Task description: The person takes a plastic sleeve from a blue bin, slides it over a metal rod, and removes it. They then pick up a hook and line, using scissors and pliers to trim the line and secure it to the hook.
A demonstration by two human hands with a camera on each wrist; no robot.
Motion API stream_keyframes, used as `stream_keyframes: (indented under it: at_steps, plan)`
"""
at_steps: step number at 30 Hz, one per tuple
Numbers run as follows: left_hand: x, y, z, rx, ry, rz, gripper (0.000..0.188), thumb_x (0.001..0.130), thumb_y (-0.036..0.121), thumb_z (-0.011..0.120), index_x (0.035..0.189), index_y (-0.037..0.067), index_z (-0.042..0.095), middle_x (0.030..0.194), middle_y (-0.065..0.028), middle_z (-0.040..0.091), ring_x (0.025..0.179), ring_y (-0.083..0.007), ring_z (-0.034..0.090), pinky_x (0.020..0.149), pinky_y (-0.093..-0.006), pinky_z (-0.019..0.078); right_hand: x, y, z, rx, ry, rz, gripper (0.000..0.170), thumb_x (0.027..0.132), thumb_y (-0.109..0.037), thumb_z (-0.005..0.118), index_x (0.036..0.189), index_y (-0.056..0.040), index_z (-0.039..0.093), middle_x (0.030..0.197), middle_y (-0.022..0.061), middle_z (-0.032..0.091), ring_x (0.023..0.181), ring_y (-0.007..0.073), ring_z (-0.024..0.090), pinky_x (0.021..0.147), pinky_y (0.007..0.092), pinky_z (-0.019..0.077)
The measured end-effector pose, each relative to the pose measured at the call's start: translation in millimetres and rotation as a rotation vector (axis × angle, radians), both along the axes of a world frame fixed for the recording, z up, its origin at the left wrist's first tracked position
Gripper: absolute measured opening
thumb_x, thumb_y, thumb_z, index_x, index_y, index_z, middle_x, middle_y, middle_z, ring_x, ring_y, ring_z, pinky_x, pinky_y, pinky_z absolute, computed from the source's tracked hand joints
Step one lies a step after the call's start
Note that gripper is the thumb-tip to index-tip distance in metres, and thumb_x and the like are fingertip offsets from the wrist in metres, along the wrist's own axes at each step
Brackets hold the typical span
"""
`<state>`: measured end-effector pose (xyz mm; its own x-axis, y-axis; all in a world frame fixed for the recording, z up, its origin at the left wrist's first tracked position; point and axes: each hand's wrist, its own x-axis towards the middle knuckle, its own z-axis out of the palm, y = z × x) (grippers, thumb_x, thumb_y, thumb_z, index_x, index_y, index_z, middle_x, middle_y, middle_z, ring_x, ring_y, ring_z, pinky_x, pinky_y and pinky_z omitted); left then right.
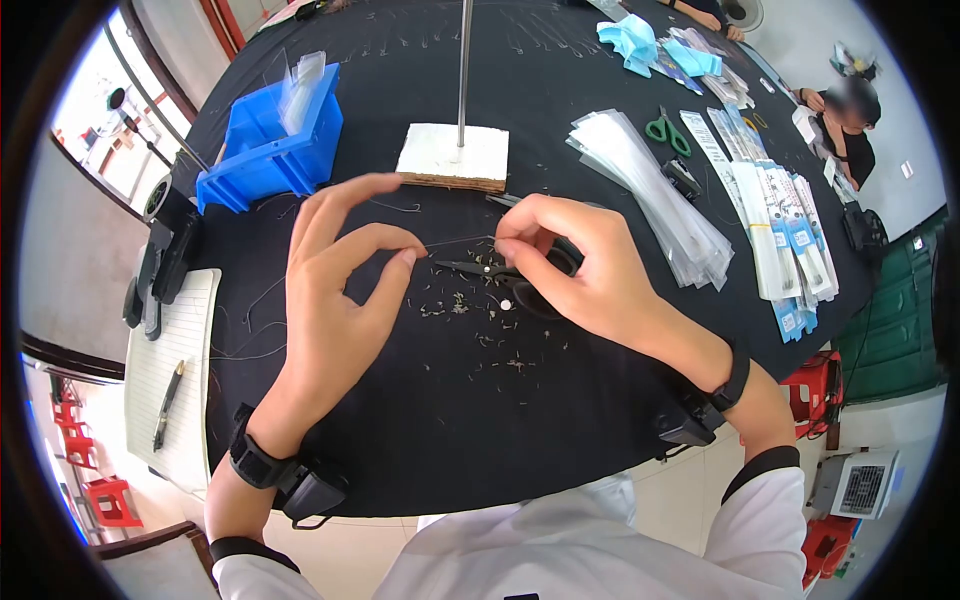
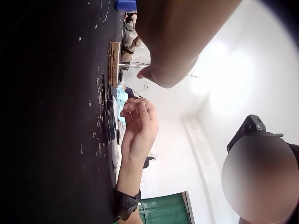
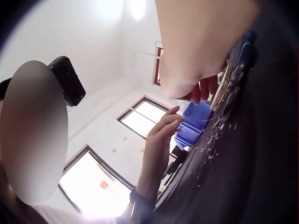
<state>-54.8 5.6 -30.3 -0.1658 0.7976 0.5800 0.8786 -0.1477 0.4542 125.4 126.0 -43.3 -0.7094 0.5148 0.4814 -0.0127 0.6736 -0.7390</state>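
A thin line (image 1: 460, 241) runs between the two hands above the black cloth. The left hand (image 1: 345, 275) pinches its one end between thumb and index finger, the other fingers raised. At the other end the right hand (image 1: 585, 260) pinches it with thumb and index finger, its other fingers curled. Black-handled scissors (image 1: 545, 290) lie beneath the right hand, partly hidden by it, among small clippings (image 1: 458, 303). In the left wrist view the right hand (image 2: 140, 128) shows its pinching fingertips; the left hand (image 3: 159, 140) appears in the right wrist view.
A white block (image 1: 455, 155) with a metal rod stands behind the hands. A blue bin (image 1: 270, 135) is at the left, above a notebook (image 1: 165, 370) with a pen. Plastic sleeves (image 1: 655, 200), green scissors (image 1: 667, 132) and packets (image 1: 785, 230) lie at the right.
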Motion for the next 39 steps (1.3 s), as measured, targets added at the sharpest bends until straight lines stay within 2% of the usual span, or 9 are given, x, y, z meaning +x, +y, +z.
stream_keyframes:
  at_steps: [6,14,18,23,28,32,33,36,39]
  plan:
    - [1,-3,0,-0.102,-0.300,-0.134,0.007,0.075,0.003,0.059,0.076,0.000,0.064,0.116,-0.0115,0.059,0.104,-0.0207,0.054,0.089,-0.0326,0.0415,11,-5,2,0.182,0.026,-0.029,0.006,0.077,-0.002,0.064,0.077,-0.0049,0.058,0.065,0.0042,0.058,0.059,0.0174,0.056,0.055,0.0280,0.0427]
    - [-3,-2,5,-0.089,-0.107,0.305,0.042,0.081,0.001,0.057,0.123,0.006,0.053,0.110,-0.0117,0.062,0.070,-0.0158,0.061,0.055,-0.0259,0.0460,21,-1,3,0.241,-0.037,-0.126,0.011,0.076,0.000,0.060,0.079,-0.0063,0.052,0.062,0.0042,0.053,0.055,0.0197,0.054,0.052,0.0303,0.0413]
    - [-15,-1,20,0.264,0.293,0.237,0.047,0.071,-0.008,0.049,0.116,0.000,0.058,0.113,-0.0115,0.061,0.079,-0.0172,0.055,0.066,-0.0248,0.0415,20,1,-4,0.309,-0.015,-0.113,0.010,0.076,0.000,0.059,0.081,-0.0056,0.052,0.063,0.0050,0.054,0.056,0.0231,0.056,0.051,0.0328,0.0415]
    - [13,-2,38,0.032,0.350,-0.228,0.052,0.058,0.009,0.058,0.110,-0.001,0.059,0.105,-0.0108,0.064,0.086,-0.0261,0.054,0.083,-0.0368,0.0385,20,-14,-1,0.491,0.008,0.081,0.015,0.070,-0.001,0.063,0.081,-0.0053,0.054,0.067,0.0046,0.054,0.055,0.0218,0.056,0.047,0.0323,0.0426]
    - [16,0,11,-0.408,-0.395,-0.628,0.017,0.081,0.010,0.057,0.089,-0.003,0.063,0.056,-0.0066,0.054,0.064,-0.0178,0.053,0.074,-0.0335,0.0420,22,-21,3,0.512,0.064,0.044,0.016,0.072,-0.003,0.064,0.082,-0.0045,0.052,0.065,0.0033,0.050,0.054,0.0191,0.056,0.044,0.0309,0.0416]
    - [11,-10,4,-0.616,-1.258,-0.672,0.028,0.093,0.012,0.044,0.078,-0.002,0.063,0.042,-0.0019,0.044,0.049,-0.0106,0.049,0.054,-0.0280,0.0437,24,-16,-1,0.498,-0.008,0.026,0.015,0.073,-0.003,0.064,0.083,-0.0033,0.054,0.065,0.0036,0.050,0.054,0.0197,0.056,0.044,0.0311,0.0411]
    - [10,-5,-3,-0.508,-1.475,-0.904,0.032,0.097,0.018,0.039,0.083,-0.002,0.060,0.044,-0.0005,0.043,0.052,-0.0135,0.052,0.046,-0.0266,0.0439,25,-16,-1,0.481,-0.030,0.059,0.013,0.074,-0.003,0.063,0.084,-0.0028,0.054,0.065,0.0039,0.051,0.053,0.0201,0.056,0.045,0.0317,0.0418]
    - [16,-2,-2,-0.354,-1.794,-0.846,0.030,0.098,0.020,0.036,0.094,-0.002,0.057,0.048,-0.0025,0.045,0.053,-0.0163,0.051,0.046,-0.0292,0.0460,20,-22,-8,0.445,0.043,0.074,0.013,0.071,-0.001,0.066,0.080,-0.0040,0.057,0.065,0.0041,0.053,0.050,0.0199,0.054,0.043,0.0312,0.0393]
    - [21,-2,2,-0.352,-1.803,-0.720,0.025,0.100,0.021,0.031,0.105,0.004,0.050,0.073,-0.0034,0.057,0.083,-0.0207,0.058,0.073,-0.0366,0.0505,23,-24,-9,0.481,-0.069,0.195,0.013,0.072,-0.005,0.061,0.082,-0.0025,0.054,0.064,0.0053,0.052,0.052,0.0211,0.057,0.046,0.0327,0.0427]
